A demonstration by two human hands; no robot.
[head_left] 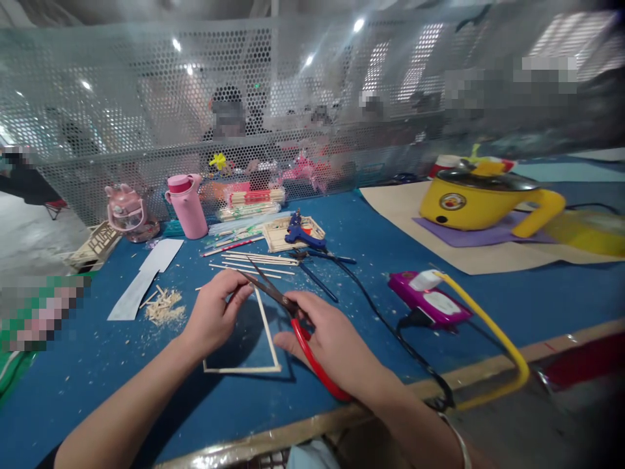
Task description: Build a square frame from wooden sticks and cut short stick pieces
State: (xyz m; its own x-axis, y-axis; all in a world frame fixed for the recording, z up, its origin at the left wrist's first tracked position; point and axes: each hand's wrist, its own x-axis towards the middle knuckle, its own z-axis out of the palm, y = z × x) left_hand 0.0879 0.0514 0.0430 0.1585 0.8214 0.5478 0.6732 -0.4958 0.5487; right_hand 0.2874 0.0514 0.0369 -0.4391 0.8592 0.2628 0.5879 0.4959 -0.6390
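Observation:
My right hand [332,339] grips red-handled scissors [293,319], their dark blades open and pointing up left. My left hand [217,312] pinches a thin wooden stick [238,291] held between the blades' tips. Under both hands, a square frame of thin wooden sticks [266,339] lies flat on the blue table [88,365].
Loose sticks [258,259] and a blue glue gun [300,233] lie beyond the hands, wood scraps [163,309] to the left. A pink bottle [188,205], a pink phone [430,301] with cables, and a yellow pot [481,198] stand around. A mesh screen [312,98] backs the table, with people behind it.

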